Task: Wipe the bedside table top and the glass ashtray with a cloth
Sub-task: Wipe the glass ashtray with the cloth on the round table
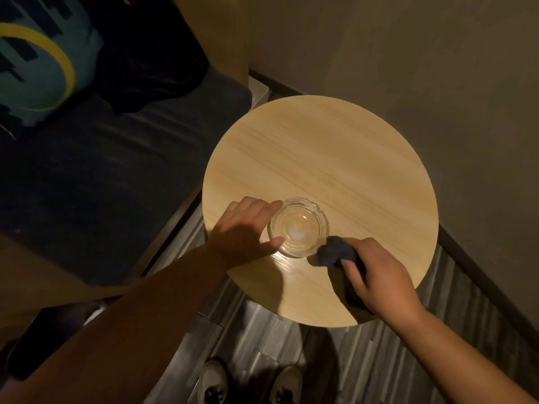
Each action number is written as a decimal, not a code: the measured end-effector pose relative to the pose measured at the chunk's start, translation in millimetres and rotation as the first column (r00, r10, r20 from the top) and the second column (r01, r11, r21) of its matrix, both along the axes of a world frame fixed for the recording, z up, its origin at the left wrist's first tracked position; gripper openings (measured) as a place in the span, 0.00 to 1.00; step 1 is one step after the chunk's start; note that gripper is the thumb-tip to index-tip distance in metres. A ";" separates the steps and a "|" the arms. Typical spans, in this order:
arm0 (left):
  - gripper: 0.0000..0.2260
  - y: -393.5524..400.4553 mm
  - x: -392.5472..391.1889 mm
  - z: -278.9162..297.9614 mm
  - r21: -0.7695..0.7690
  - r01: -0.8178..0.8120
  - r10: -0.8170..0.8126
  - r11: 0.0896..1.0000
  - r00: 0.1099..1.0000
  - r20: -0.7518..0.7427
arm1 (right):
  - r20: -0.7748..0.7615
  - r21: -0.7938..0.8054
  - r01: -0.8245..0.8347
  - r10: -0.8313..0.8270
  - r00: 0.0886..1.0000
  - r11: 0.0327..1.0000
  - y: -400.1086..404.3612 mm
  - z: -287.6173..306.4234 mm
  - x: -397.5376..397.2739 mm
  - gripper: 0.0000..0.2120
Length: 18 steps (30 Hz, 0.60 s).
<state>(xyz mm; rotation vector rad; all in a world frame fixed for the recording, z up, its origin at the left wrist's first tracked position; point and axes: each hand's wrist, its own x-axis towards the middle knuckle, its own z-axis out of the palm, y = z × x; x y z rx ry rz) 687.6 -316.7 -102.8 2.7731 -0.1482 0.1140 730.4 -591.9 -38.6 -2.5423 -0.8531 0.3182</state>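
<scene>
A round light-wood bedside table top (335, 158) fills the middle of the view. A clear glass ashtray (298, 227) stands upright on its near-left part. My left hand (245, 228) grips the ashtray's left side, index finger along the far rim and thumb at the near rim. My right hand (379, 281) holds a bunched dark blue cloth (335, 253). The cloth's tip touches the ashtray's near-right outer wall and rests on the table top. Part of the cloth is hidden under my right fingers.
A dark blue bed or sofa seat (102, 176) with a teal cushion (38, 62) lies to the left. A wall (423, 53) runs behind and to the right of the table. My two shoes (250, 383) stand on grey plank flooring below the table edge.
</scene>
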 end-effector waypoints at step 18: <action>0.29 10.4 1.9 2.8 -0.043 0.072 -0.067 0.996 0.992 0.110 | 0.071 -0.555 -0.301 0.404 0.912 0.776 101.0 2.5 44.2 0.15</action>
